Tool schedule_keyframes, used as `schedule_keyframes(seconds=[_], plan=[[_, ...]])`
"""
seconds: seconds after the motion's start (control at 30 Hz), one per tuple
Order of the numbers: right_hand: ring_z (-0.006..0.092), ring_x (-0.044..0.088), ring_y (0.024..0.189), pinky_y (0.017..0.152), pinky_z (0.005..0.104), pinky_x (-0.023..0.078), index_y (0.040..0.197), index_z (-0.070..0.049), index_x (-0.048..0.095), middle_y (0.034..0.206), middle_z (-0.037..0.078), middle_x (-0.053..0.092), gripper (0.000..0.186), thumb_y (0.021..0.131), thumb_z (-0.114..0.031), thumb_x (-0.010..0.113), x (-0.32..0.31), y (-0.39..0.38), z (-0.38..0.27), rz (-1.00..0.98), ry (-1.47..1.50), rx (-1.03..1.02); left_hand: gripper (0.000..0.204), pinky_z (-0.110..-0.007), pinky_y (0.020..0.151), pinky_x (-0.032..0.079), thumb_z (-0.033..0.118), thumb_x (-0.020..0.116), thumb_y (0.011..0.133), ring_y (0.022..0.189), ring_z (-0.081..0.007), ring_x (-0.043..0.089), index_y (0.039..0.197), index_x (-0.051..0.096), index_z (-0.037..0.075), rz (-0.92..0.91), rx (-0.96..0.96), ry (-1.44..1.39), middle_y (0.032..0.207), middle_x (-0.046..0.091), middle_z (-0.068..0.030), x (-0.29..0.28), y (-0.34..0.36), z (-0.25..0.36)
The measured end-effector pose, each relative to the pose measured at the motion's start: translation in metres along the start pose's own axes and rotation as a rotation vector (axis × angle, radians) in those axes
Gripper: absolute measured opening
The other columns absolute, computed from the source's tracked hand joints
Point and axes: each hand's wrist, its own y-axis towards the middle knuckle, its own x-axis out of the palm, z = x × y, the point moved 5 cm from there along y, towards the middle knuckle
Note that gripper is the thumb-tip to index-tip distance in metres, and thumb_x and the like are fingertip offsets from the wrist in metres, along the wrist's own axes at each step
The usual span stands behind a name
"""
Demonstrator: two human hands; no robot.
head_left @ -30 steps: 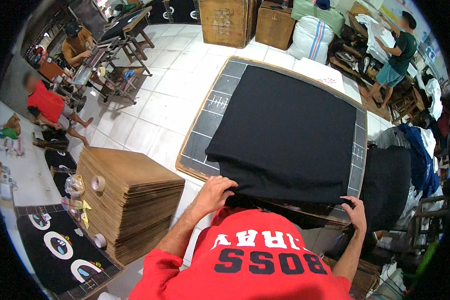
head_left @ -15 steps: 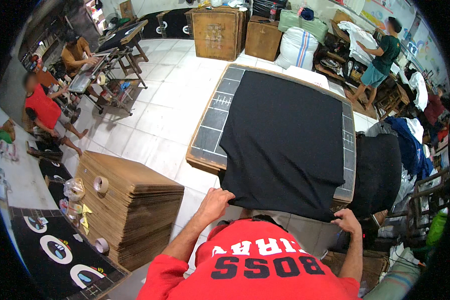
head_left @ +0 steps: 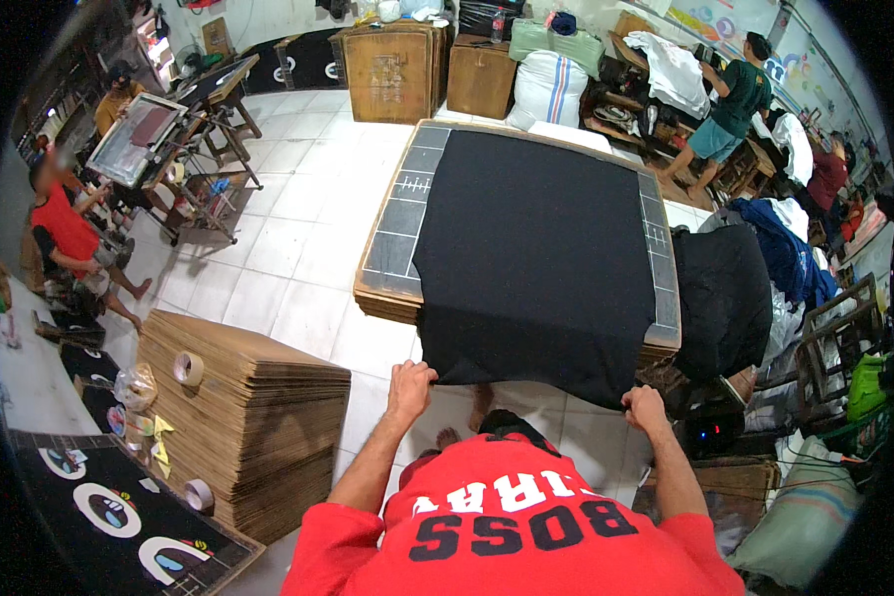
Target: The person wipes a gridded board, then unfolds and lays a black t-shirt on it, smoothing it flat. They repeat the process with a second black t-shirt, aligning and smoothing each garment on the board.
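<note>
A large black cloth (head_left: 536, 238) lies over a dark board (head_left: 393, 228) marked with white lines, on top of a stack of boards. Its near end hangs past the front edge and is held up off the stack. My left hand (head_left: 409, 389) pinches the near left corner of the cloth. At the near right corner, my right hand (head_left: 646, 407) grips it between thumb and fingers. Between my hands the hem sags slightly, and the cloth lies nearly smooth on the board.
To the left stands a tall stack of brown boards (head_left: 238, 397) with a tape roll (head_left: 188, 369) on top. A black cloth heap (head_left: 725, 298) sits right of the board. Co-workers stand at a screen-printing frame (head_left: 137, 139) and by a white cloth (head_left: 666, 74). A sack (head_left: 800, 517) lies lower right.
Both hands have drawn the near corners slightly, and the cloth's creases have flattened. My view has shifted a little. At the far left, the screen frame is now tilted up.
</note>
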Motion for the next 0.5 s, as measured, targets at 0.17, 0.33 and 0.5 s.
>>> schedule_keyframes(seconds=[0.17, 0.33, 0.5], plan=[[0.0333, 0.072, 0.088, 0.084, 0.0447, 0.055, 0.086, -0.017, 0.078, 0.088, 0.013, 0.075, 0.012, 0.075, -0.013, 0.075, 0.028, 0.032, -0.001, -0.108, -0.065, 0.03, 0.024, -0.048, 0.084, 0.049, -0.001, 0.07, 0.074, 0.093, -0.0316, 0.063, 0.093, 0.077, 0.011, 0.048, -0.037, -0.043, 0.092, 0.07, -0.0068, 0.031, 0.01, -0.012], [0.0313, 0.074, 0.085, 0.081, 0.0435, 0.055, 0.089, -0.016, 0.077, 0.091, 0.011, 0.077, 0.01, 0.082, -0.017, 0.071, 0.043, 0.061, -0.003, -0.133, -0.2, 0.163, 0.026, -0.049, 0.082, 0.052, -0.005, 0.068, 0.07, 0.091, -0.0351, 0.064, 0.089, 0.078, 0.01, 0.038, -0.093, -0.08, 0.09, 0.07, -0.01, 0.058, 0.029, -0.023], [0.0306, 0.076, 0.094, 0.087, 0.0473, 0.055, 0.099, -0.011, 0.079, 0.097, 0.012, 0.078, 0.021, 0.096, -0.016, 0.058, 0.049, 0.084, -0.012, -0.15, -0.117, 0.222, 0.021, -0.05, 0.083, 0.054, 0.006, 0.075, 0.072, 0.088, -0.038, 0.068, 0.092, 0.079, 0.01, -0.014, -0.17, -0.039, 0.089, 0.073, -0.0144, 0.087, 0.059, -0.048]])
